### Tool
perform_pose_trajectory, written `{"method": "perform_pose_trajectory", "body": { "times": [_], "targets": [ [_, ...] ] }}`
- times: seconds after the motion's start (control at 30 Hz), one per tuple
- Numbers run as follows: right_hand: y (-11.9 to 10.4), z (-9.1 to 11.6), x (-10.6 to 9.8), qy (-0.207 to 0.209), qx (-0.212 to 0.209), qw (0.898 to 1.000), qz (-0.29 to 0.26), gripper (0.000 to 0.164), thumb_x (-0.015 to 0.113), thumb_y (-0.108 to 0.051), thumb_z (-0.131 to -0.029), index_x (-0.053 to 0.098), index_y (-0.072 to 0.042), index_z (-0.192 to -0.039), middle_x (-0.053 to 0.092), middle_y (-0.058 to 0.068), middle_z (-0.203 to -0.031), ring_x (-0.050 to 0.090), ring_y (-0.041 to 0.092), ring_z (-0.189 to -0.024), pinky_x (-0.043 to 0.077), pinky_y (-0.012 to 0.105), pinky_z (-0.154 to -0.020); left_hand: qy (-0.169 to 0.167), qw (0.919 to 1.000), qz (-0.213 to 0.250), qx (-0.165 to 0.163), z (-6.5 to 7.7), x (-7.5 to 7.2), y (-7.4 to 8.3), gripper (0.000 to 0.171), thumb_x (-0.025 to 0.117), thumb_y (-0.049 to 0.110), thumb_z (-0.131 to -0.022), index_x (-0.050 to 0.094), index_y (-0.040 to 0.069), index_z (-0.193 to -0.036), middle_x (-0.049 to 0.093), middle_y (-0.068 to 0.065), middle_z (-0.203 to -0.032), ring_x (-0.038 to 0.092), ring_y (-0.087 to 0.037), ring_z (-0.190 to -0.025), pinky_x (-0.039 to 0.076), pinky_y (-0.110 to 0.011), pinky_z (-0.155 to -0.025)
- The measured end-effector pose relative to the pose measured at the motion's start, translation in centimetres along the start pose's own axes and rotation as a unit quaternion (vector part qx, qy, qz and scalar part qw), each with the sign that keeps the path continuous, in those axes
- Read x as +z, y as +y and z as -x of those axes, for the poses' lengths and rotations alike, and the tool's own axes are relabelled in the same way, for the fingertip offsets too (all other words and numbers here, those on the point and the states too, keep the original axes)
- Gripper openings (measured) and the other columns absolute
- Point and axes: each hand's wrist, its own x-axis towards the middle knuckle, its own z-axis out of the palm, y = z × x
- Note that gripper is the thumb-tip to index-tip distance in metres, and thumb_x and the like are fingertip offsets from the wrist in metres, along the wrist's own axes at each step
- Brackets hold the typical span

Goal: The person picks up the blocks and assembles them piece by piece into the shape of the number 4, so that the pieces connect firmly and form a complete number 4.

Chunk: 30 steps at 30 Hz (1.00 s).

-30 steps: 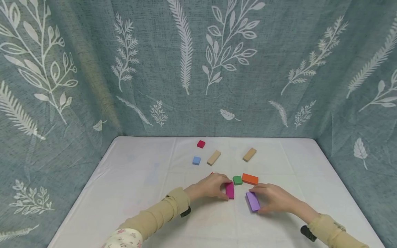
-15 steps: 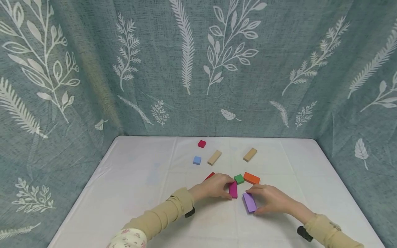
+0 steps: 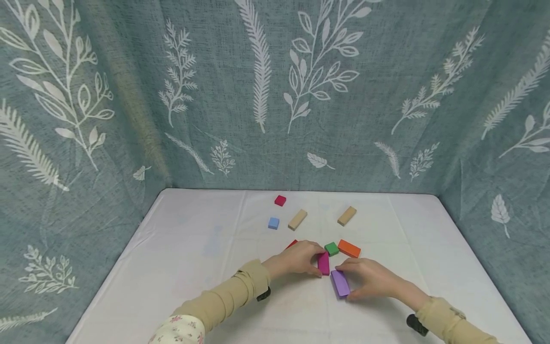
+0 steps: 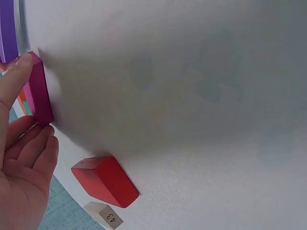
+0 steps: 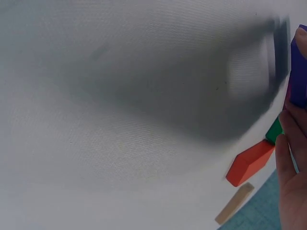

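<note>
My left hand [image 3: 298, 258] pinches a magenta block [image 3: 323, 264] by its two ends, thumb at the near end and a finger at the far end. In the left wrist view the magenta block [image 4: 40, 91] stands on the white cloth. Just right of it, my right hand [image 3: 373, 278] grips a purple block [image 3: 341, 284] the same way; a gap with shadow under the purple block in the right wrist view suggests it is off the cloth. A green block [image 3: 331, 248] lies beyond the magenta one, beside an orange block [image 3: 349, 248].
A red block [image 4: 106, 180] lies behind my left hand, mostly hidden in the head view. Farther back are a blue block [image 3: 273, 223], a small dark red block [image 3: 280, 200] and two plain wooden blocks [image 3: 297, 220]. A patterned curtain [image 3: 275, 157] borders the white-covered table [image 3: 193, 229].
My right hand has carried the purple block leftward, closer to the magenta one. My left hand and the magenta block have shifted slightly right, and the green block has turned a little.
</note>
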Motion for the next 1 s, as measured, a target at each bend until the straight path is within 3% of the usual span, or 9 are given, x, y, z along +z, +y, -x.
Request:
{"method": "perform_pose_trajectory", "body": {
  "times": [0.47, 0.77, 1.0],
  "targets": [
    [-0.2, -0.7, 0.6, -0.004, -0.023, 1.000, -0.021, 0.061, 0.080, -0.039, -0.072, 0.062, -0.011, -0.123, 0.066, -0.005, -0.116, 0.061, 0.012, -0.107, 0.052, 0.036, -0.091, 0.023, 0.9996, 0.009, 0.012, 0.2, -0.1, -0.4, 0.059, 0.081, 0.034, -0.074, 0.062, 0.009, -0.123, 0.066, -0.001, -0.121, 0.060, -0.011, -0.113, 0.046, -0.021, -0.098],
    [-0.4, -0.9, 0.8, -0.014, -0.014, 1.000, -0.016, 0.062, 0.080, -0.040, -0.071, 0.063, -0.011, -0.123, 0.066, -0.005, -0.115, 0.062, 0.012, -0.106, 0.052, 0.036, -0.091, 0.070, 0.9974, 0.012, 0.017, 1.8, 0.2, -0.1, 0.054, 0.078, 0.031, -0.078, 0.062, 0.007, -0.124, 0.065, -0.005, -0.124, 0.059, -0.016, -0.117, 0.046, -0.026, -0.100],
    [-0.6, -0.9, 0.9, -0.009, -0.006, 1.000, -0.008, 0.062, 0.080, -0.040, -0.071, 0.063, -0.010, -0.122, 0.066, -0.003, -0.115, 0.062, 0.012, -0.106, 0.052, 0.036, -0.091, 0.067, 0.9973, 0.029, 0.011, 2.8, 0.4, 0.7, 0.054, 0.077, 0.031, -0.078, 0.061, 0.011, -0.126, 0.063, 0.000, -0.128, 0.057, -0.013, -0.121, 0.046, -0.025, -0.100]
  ]
}}
